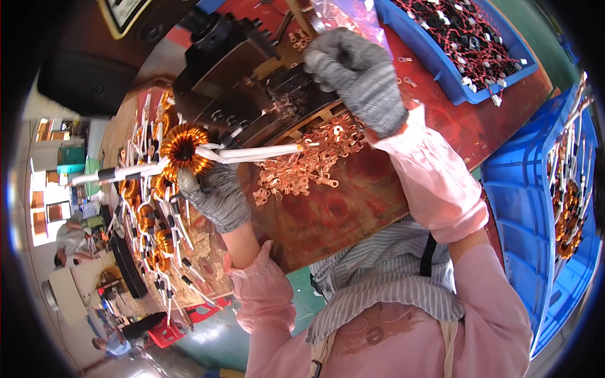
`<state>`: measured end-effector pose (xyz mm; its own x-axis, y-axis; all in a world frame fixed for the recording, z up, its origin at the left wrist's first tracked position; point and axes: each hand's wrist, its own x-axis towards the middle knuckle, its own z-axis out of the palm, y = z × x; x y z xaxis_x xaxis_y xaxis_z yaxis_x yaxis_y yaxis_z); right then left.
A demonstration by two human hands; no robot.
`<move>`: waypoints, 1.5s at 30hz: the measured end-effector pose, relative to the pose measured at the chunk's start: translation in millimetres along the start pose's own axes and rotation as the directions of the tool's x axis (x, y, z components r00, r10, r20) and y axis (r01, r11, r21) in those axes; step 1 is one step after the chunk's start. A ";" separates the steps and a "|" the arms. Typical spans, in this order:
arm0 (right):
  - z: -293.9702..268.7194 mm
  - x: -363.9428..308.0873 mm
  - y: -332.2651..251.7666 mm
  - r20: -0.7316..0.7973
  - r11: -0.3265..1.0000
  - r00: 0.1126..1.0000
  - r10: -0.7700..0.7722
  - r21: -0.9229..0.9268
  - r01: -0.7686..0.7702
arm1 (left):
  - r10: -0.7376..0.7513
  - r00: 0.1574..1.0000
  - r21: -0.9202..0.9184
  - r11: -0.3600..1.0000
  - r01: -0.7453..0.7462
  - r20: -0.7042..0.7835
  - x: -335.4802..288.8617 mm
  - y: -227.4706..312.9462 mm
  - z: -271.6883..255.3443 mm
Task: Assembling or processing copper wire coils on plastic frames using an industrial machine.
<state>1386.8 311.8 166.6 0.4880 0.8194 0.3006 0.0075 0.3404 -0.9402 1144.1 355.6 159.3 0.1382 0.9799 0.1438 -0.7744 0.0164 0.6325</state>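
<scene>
My left hand [222, 196], in a grey knit glove, grips a ring-shaped copper-wound coil [200, 137] from below. White sleeved leads stick out on both sides of the coil, and the right-hand leads [261, 153] reach over a heap of copper ring terminals [296, 175]. My right hand [365, 79], gloved alike, is closed with its fingertips pinched together, at the right side of a dark metal press [236, 79]. Whatever those fingers hold, if anything, is hidden. Loose terminals lie on the red-brown worktable [372, 189] in front of the press.
More wound coils [146, 217] with white leads cover the table's left part. A blue tray [435, 72] of red-black wires with white connectors stands far right, beside a clear plastic bag [350, 12]. A large blue crate [520, 189] holds coils at right. People sit in the left background.
</scene>
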 end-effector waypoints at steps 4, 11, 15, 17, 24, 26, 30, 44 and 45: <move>-24.3 -31.8 -35.8 -0.059 0.988 0.994 -0.095 -0.125 0.087 | -0.096 0.973 -0.212 0.967 0.142 0.210 -4.7 25.4 -21.0; -62.3 -77.6 -112.8 -0.151 0.846 0.832 -0.533 -0.096 0.525 | 0.072 0.966 0.394 0.919 0.033 -0.249 -27.1 71.0 -96.6; -88.4 -99.0 -153.2 0.037 0.606 0.606 -0.794 -0.026 0.795 | -0.131 0.927 0.592 0.736 0.328 -0.351 -28.3 84.2 -89.2; -88.5 -107.3 -149.6 0.009 0.603 0.604 -0.797 -0.040 0.796 | -0.097 0.898 0.734 0.542 0.410 -0.430 -36.9 98.6 -104.4; -58.5 -140.8 -117.1 0.076 0.779 0.810 -0.581 -0.235 0.581 | 0.285 0.957 0.978 0.176 -0.109 0.055 -94.1 109.0 -17.6; -31.1 -154.4 -96.3 0.309 0.898 0.896 -0.320 -0.203 0.391 | -0.019 0.994 0.801 0.593 -0.078 0.110 -140.8 78.7 26.7; -1.9 -180.4 -48.5 0.479 0.886 0.858 -0.187 -0.294 0.358 | -0.396 0.886 0.324 0.894 0.311 0.242 -196.5 0.8 30.7; -95.7 -106.1 -55.2 0.257 0.311 0.927 -0.272 -0.888 0.337 | -0.521 0.741 0.368 0.649 0.666 -0.423 -287.0 17.9 -45.2; -90.0 -105.5 -64.3 0.136 0.410 0.952 -0.275 -0.879 0.244 | -0.368 0.723 0.480 0.562 0.674 -0.584 -310.7 21.5 -70.1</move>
<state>1413.4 161.9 181.0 0.3436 0.7490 0.5665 0.8894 -0.0658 -0.4524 1041.2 65.4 74.9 0.0242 0.8186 -0.5738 -0.0457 0.5743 0.8174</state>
